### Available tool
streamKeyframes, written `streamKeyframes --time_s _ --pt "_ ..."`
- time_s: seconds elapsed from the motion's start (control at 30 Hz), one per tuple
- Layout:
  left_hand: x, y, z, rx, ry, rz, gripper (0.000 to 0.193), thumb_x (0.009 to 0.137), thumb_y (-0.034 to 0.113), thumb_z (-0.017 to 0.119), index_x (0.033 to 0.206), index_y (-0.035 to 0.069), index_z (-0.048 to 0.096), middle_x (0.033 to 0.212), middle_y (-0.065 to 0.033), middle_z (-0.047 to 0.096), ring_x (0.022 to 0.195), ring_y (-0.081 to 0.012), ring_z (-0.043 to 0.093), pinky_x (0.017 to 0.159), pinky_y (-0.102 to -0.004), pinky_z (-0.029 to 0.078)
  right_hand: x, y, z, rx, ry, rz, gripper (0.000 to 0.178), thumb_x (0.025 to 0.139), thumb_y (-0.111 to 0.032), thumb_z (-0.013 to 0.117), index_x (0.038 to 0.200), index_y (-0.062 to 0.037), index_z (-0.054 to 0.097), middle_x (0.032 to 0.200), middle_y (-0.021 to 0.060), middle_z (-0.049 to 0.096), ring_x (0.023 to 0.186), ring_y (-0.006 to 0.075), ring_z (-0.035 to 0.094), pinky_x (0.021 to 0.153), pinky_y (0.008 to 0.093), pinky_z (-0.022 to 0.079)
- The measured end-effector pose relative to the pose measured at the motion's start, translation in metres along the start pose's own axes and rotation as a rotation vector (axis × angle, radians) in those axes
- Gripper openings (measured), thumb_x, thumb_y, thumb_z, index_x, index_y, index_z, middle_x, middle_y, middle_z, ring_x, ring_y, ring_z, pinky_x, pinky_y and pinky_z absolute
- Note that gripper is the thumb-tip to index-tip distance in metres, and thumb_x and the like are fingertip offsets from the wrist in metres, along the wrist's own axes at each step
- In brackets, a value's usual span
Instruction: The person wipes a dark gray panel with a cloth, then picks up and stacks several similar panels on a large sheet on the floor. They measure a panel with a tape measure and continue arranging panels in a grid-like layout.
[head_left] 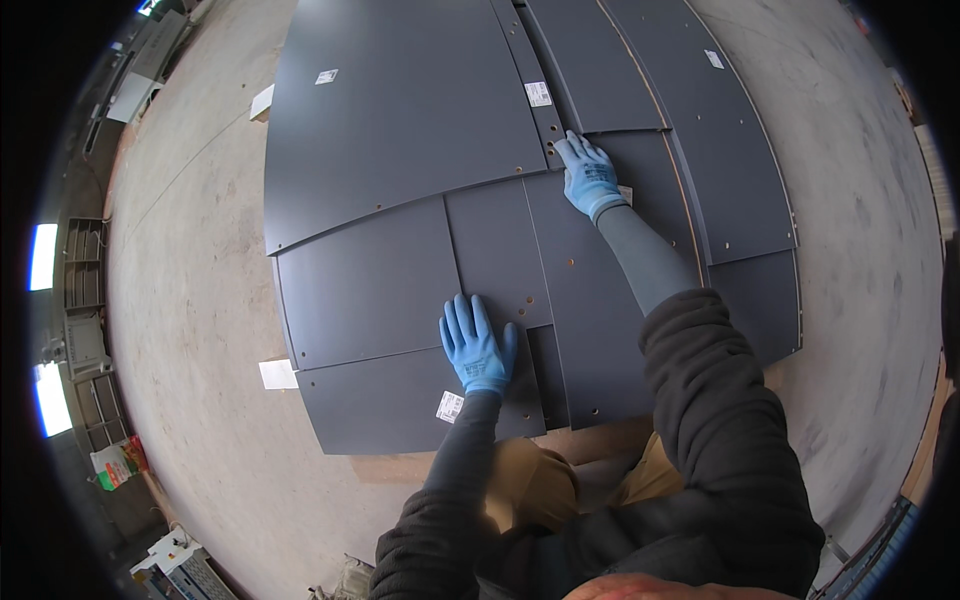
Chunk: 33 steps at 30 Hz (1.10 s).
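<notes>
My left hand, in a blue glove, lies flat with fingers stretched on the dark grey panels, near the seam between two smaller panels. My right hand, gloved the same way, reaches farther forward. Its fingers rest by the near end of a narrow dark grey strip panel with drilled holes and a white label. The fingertips touch down there, and I see no grip around an edge. A large grey panel lies to the left of the strip, overlapping the panels nearer me.
More grey panels with drilled holes lie at the right, layered with raw brown edges. White blocks stick out at the left side of the stack. Concrete floor surrounds it. Shelving lines the far left.
</notes>
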<state>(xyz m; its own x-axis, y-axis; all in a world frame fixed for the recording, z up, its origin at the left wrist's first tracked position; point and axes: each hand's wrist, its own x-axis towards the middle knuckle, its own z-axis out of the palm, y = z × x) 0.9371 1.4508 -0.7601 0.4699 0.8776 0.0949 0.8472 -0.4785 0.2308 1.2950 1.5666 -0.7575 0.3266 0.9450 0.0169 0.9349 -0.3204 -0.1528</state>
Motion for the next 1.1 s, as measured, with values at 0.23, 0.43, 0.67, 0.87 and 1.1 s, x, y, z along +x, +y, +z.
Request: streamKeyframes --time_s 0.23,0.43,0.67,0.87,1.1 --pt "0.002 0.002 -0.004 -0.022 -0.009 -0.011 0.082 0.093 0.045 0.066 0.158 0.003 0.04 0.166 -0.0245 0.033 0.157 -0.0432 0.026 0.129 -0.0562 0.017 -0.051 -0.026 -0.037 0.159 0.154 -0.023 0.064 0.092 -0.021 0.068 0.151 -0.0073 0.047 0.167 0.0195 0.035 0.149 0.0388 0.042 0.121 0.0522 0.033" --pt "-0.001 0.002 -0.004 0.01 0.018 0.014 0.081 0.094 0.047 0.065 0.158 0.003 0.041 0.166 -0.0248 0.034 0.156 -0.0425 0.026 0.129 -0.056 0.018 -0.242 -0.036 -0.115 0.329 0.02 -0.373 0.05 0.092 -0.021 0.069 0.137 -0.0043 0.06 0.163 0.0209 0.041 0.14 0.0404 0.05 0.115 0.056 0.042" --pt "-0.001 0.002 -0.002 0.016 0.049 0.035 0.08 0.094 0.045 0.065 0.157 0.003 0.041 0.165 -0.0252 0.035 0.156 -0.0434 0.027 0.129 -0.056 0.017 -0.439 0.001 -0.213 0.42 -0.036 -0.001 0.04 0.083 -0.02 0.068 0.116 0.001 0.065 0.14 0.023 0.061 0.122 0.0426 0.061 0.109 0.0531 0.046" --pt "-0.001 0.004 -0.004 0.034 0.053 0.045 0.08 0.094 0.046 0.065 0.157 0.002 0.041 0.165 -0.0255 0.035 0.156 -0.0433 0.028 0.129 -0.0559 0.018 -0.469 0.008 -0.21 0.377 -0.072 -0.004 0.035 0.078 -0.023 0.067 0.103 0.0017 0.069 0.126 0.0217 0.069 0.111 0.0393 0.065 0.105 0.0512 0.048" --pt "-0.003 0.005 0.0 0.026 0.076 0.04 0.078 0.092 0.043 0.067 0.155 0.003 0.044 0.164 -0.0251 0.037 0.155 -0.0438 0.029 0.129 -0.0557 0.019 -0.471 0.005 -0.215 0.347 -0.094 -0.066 0.04 0.082 -0.031 0.068 0.106 0.0003 0.07 0.126 0.0209 0.068 0.112 0.0379 0.065 0.105 0.0516 0.047"
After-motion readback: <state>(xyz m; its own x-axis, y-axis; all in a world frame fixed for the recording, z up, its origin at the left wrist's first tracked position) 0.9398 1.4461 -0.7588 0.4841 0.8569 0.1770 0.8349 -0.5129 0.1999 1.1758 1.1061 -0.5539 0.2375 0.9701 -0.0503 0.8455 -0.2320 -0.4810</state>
